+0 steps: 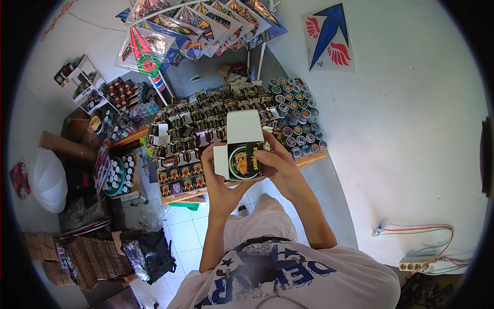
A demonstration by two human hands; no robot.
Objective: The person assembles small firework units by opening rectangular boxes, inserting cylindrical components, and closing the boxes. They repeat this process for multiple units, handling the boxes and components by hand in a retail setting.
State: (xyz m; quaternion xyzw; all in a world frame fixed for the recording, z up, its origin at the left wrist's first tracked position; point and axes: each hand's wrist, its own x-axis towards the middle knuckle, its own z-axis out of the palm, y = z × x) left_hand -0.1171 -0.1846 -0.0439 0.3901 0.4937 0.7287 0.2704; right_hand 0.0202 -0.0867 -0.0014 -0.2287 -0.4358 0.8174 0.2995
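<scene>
Both my hands hold up a small cardboard box (245,127) in front of me, its white top flap raised and a white side flap folded out. Inside sits a round item with a white rim and an orange and green picture label (240,163). My left hand (220,194) grips the box from the left and below. On the other side, my right hand (281,166) wraps round it, the thumb lying across the dark front part. Beyond the hands, many small dark boxes (180,123), several with raised flaps, crowd a wooden table (309,158).
Rows of round-topped spools (303,116) stand at the table's right end. Bagged kites (206,26) hang from a rail above. At the left are a white umbrella (48,180), a green basin (116,175) of spools, stacked cardboard (98,260) and a black bag (154,255).
</scene>
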